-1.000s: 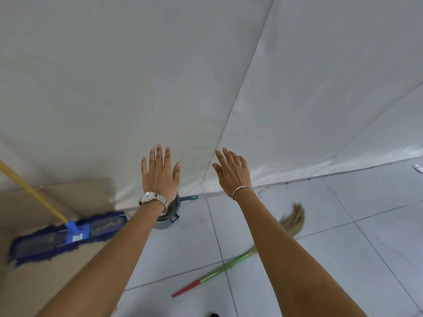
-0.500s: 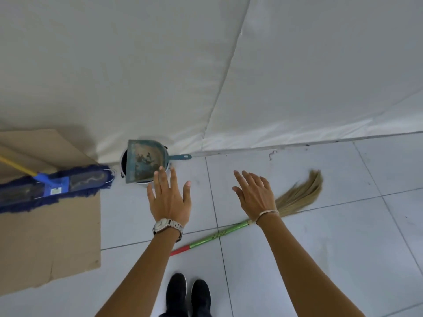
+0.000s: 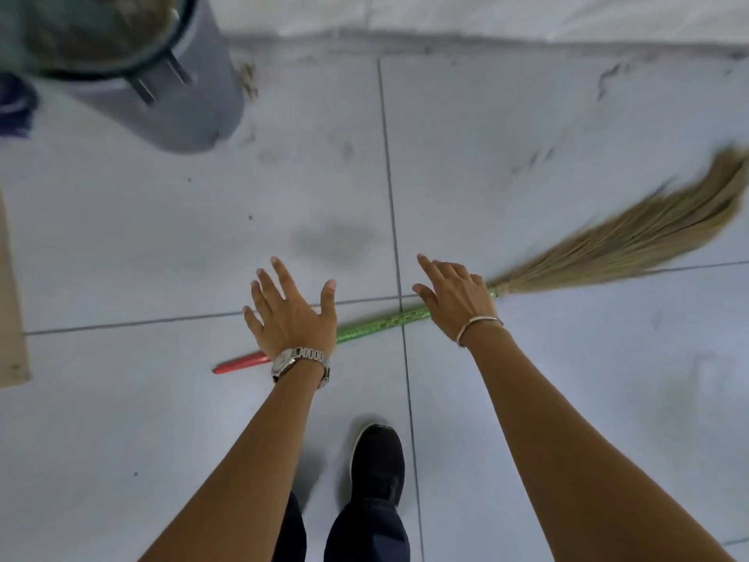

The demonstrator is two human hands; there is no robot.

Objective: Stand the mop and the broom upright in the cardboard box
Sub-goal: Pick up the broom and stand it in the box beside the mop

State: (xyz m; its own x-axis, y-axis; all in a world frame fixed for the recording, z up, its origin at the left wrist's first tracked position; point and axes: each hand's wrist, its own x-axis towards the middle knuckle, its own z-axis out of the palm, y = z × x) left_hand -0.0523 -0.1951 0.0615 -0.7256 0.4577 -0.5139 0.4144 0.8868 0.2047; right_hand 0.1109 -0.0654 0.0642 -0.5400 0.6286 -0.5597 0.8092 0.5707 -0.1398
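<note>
Since half a second ago the view has tipped down and both hands have dropped toward the floor, so the wall is nearly out of sight. The broom lies flat on the tiled floor, its red handle tip at eight o'clock and its straw head fanning toward two o'clock. The left hand hangs over the handle with fingers spread wide, holding nothing. The right hand is also open and empty, above the handle beside the straw binding; whether it touches is unclear. A grey bin stands at eleven o'clock, and a cardboard edge shows at nine.
</note>
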